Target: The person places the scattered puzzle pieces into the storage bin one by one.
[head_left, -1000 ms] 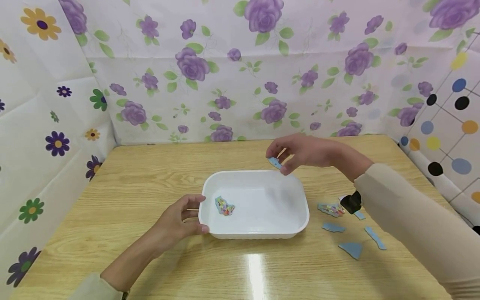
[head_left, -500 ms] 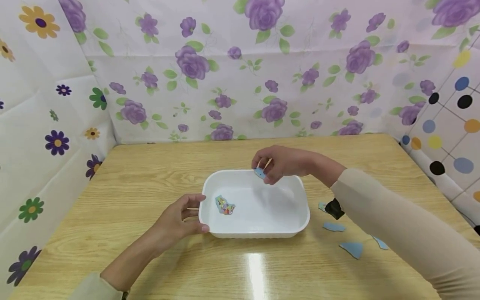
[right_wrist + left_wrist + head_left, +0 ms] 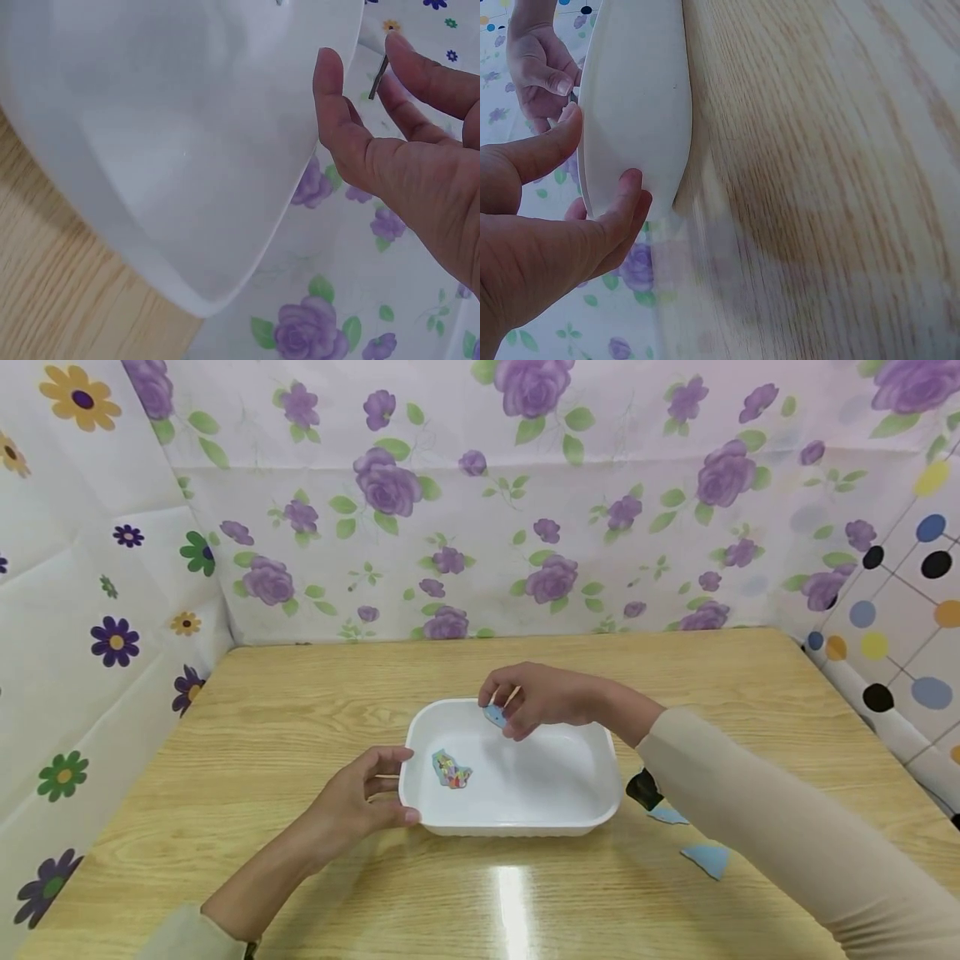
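Observation:
A white rectangular plastic tub (image 3: pixel 517 806) stands on the wooden table. My left hand (image 3: pixel 356 806) holds its left end, thumb at the near corner and fingers at the rim farther back. My right hand (image 3: pixel 536 697) is over the tub's back rim and pinches a flat light-blue piece (image 3: pixel 494 715) between thumb and fingers. Edge-on in the right wrist view, that blue piece (image 3: pixel 379 77) looks like a thin strip. Inside the tub, toward the left, lies an irregular flat piece with a multicoloured print and blue edge (image 3: pixel 451 770).
Right of the tub lie a blue triangular piece (image 3: pixel 707 861) and a jagged blue piece (image 3: pixel 667 815), partly under the right sleeve (image 3: pixel 757 810) in view. That arm hides more of the table there. Flower-patterned sheeting (image 3: pixel 450 552) rises behind the table.
My right hand has moved left and down with the blue piece, from behind the tub's right side to over its back rim. My left hand has stayed at the tub.

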Tool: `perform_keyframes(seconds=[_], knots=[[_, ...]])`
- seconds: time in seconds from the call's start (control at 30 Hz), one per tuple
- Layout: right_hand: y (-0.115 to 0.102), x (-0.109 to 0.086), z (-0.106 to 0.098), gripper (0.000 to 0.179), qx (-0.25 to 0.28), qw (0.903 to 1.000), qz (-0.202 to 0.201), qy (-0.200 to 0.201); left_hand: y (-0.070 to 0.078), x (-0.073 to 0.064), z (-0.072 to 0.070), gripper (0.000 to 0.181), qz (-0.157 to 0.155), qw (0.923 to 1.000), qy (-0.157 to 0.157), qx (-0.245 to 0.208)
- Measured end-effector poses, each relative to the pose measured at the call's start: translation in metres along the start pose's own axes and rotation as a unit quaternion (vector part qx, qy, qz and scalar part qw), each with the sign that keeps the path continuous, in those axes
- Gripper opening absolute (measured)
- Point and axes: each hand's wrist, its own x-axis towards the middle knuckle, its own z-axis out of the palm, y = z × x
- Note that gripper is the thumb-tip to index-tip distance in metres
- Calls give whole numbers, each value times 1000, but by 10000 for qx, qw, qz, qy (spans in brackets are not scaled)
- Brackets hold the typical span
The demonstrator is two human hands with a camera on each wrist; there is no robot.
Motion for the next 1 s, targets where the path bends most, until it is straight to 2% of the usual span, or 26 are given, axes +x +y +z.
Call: perform_keyframes(seconds=[0.23, 0.43, 0.77, 1.0], knots=[[-1, 8, 12, 41, -43, 10000, 75, -12, -1, 0, 0, 70, -61, 10000, -15, -14], [-5, 11, 19, 41, -509, 9985, 172, 68, 0, 0, 0, 70, -41, 10000, -22, -56], [-9, 16, 27, 51, -857, 9945, 311, 508, 2, 0, 0, 71, 51, 9999, -60, -122], [-3, 14, 29, 45, -530, 9980, 162, 315, 0, 1, -1, 71, -57, 10000, 23, -71]])
